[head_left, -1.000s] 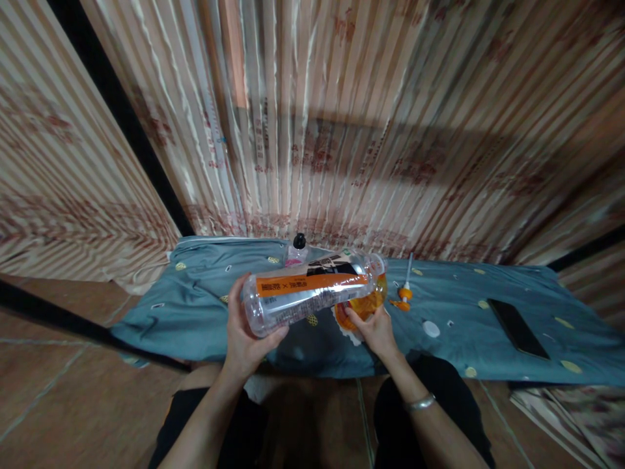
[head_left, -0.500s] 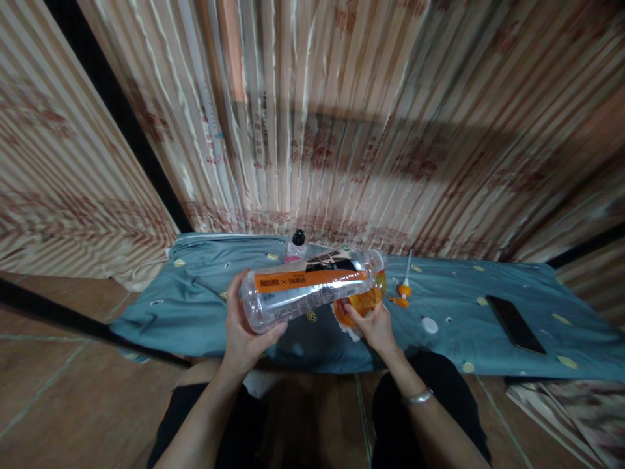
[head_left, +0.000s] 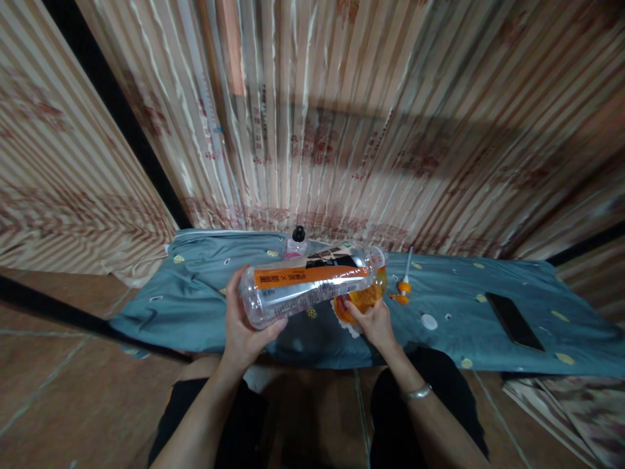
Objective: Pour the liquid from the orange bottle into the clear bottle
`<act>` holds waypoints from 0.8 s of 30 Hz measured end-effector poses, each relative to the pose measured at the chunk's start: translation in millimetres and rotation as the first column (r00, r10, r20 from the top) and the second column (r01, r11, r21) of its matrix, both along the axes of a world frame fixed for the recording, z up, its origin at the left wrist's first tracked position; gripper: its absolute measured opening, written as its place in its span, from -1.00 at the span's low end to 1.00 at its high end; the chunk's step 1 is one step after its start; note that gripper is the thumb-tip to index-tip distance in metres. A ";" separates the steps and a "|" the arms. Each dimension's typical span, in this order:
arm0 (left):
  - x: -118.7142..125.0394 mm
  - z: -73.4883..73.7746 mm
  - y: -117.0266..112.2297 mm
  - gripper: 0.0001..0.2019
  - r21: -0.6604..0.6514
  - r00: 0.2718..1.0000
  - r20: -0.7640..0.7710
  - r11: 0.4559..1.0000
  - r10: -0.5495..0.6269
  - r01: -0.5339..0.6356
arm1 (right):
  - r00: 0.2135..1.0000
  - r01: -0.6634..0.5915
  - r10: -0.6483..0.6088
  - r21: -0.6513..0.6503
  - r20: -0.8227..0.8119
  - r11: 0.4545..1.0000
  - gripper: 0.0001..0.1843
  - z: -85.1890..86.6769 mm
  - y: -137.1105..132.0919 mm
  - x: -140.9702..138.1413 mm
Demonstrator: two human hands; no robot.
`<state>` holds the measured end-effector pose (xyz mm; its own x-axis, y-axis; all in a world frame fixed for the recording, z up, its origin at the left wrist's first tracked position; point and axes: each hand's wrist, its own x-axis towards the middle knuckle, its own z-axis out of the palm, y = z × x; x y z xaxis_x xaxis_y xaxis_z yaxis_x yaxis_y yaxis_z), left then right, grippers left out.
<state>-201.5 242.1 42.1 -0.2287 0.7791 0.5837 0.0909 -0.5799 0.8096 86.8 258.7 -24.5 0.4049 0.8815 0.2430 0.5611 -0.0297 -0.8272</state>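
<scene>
Bottle, clear plastic, seems light, slick and easily crushed; I judge its base the safest hold. My left hand grips there; my right hand clasps the orange container.

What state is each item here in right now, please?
clear bottle: tipped sideways, base in left hand.
orange bottle: held by right hand at clear bottle's mouth.
pump head: detached, lying on cloth.
white cap: off, on cloth.
black-topped bottle: upright, capped.
phone: flat, screen dark.
</scene>
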 end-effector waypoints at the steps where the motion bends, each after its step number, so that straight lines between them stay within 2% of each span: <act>1: -0.3 -0.4 0.3 -0.03 0.008 1.000 0.000 1.000 -0.002 0.002 | 1.000 -0.004 0.004 0.001 0.004 1.000 -0.26 -0.1 -0.1 0.3; 24: 2.3 4.7 0.0 -0.05 0.003 0.999 0.021 0.999 -0.050 0.050 | 0.999 0.005 -0.004 -0.038 0.034 0.999 -0.29 -0.6 -0.8 1.8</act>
